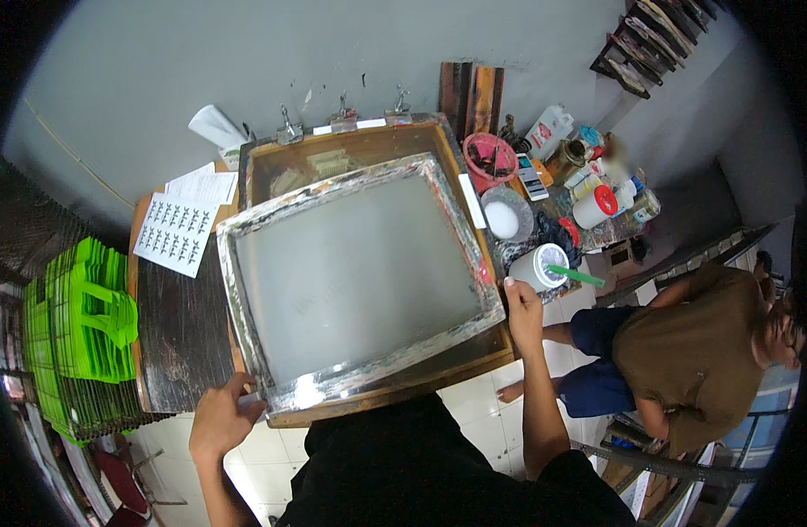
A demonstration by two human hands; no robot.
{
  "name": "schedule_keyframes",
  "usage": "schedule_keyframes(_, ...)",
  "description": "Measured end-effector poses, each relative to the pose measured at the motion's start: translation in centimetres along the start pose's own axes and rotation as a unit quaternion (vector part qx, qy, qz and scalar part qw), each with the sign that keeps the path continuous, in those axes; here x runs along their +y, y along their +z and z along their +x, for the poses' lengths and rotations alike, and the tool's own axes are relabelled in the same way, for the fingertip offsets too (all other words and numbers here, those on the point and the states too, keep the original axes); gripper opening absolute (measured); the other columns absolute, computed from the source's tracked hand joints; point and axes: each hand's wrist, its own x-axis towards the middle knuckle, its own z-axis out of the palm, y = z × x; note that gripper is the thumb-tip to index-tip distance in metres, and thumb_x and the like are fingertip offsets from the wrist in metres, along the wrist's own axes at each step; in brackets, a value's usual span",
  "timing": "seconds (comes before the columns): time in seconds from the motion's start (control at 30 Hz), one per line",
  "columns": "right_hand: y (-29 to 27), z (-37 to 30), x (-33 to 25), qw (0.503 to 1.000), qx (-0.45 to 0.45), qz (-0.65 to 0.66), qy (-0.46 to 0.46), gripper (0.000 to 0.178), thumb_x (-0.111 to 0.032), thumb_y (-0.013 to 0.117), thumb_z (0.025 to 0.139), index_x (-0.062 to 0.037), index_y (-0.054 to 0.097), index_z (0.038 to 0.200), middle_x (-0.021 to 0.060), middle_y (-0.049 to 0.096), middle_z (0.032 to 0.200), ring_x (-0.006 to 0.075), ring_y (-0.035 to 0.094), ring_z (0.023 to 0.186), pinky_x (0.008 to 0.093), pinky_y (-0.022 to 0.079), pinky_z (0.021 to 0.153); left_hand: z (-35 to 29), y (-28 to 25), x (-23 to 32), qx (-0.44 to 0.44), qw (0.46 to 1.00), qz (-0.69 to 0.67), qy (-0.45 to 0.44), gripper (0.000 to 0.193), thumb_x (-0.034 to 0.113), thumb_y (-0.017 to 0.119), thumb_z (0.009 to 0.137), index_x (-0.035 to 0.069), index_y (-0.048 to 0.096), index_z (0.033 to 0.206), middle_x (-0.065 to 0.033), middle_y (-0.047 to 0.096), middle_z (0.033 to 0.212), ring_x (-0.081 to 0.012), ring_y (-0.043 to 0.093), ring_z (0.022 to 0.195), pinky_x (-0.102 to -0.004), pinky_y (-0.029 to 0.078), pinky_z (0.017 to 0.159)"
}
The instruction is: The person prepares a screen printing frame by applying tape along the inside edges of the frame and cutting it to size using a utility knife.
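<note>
A wooden screen printing frame (359, 384) smeared with dried paint, its grey mesh stretched across it, lies askew over a wood-edged printing board (467, 369). At its lower left corner my left hand (220, 417) is closed, with a short whitish piece (250, 400) beside the fingertips; what that piece is cannot be made out. My right hand (524, 314) is closed at the frame's lower right side, thumb on top and fingers hidden beneath. Metal hinge clamps (289, 130) stand along the board's far edge.
Left are a sheet of repeated black lettering (177, 233) and stacked bright green pieces (87, 312) on a rack. Right stand a white tub (537, 268) with a green stick, a pink basket (489, 161), a phone (532, 177) and bottles. Another person (693, 351) is at the right.
</note>
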Motion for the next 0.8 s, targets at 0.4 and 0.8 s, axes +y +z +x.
schedule_keyframes(0.4, 1.9, 25.9, -8.6, 0.978, 0.004, -0.117, -0.174, 0.027, -0.023, 0.07, 0.094, 0.0004, 0.072, 0.107, 0.021, 0.075, 0.1, 0.0347, 0.073, 0.093, 0.0419, 0.055, 0.082, -0.9, 1.2, 2.2, 0.032, 0.997, 0.046, -0.059, 0.036, 0.014, 0.079, 0.077, 0.006, 0.074, 0.111, -0.0142, 0.073, 0.114, -0.032, 0.061, 0.118, -0.0457, 0.032, 0.111)
schedule_keyframes(0.8, 8.1, 38.9, -5.7, 0.816, -0.121, -0.485, -0.291, 0.024, -0.019, 0.069, 0.086, -0.0095, 0.076, 0.107, 0.019, 0.075, 0.102, 0.0347, 0.071, 0.104, 0.0507, 0.047, 0.097, -1.7, 1.6, 3.9, 0.066, 0.993, 0.047, -0.088, 0.047, 0.017, 0.082, 0.078, 0.007, 0.069, 0.122, -0.0139, 0.068, 0.125, -0.0336, 0.051, 0.135, -0.0535, 0.023, 0.12)
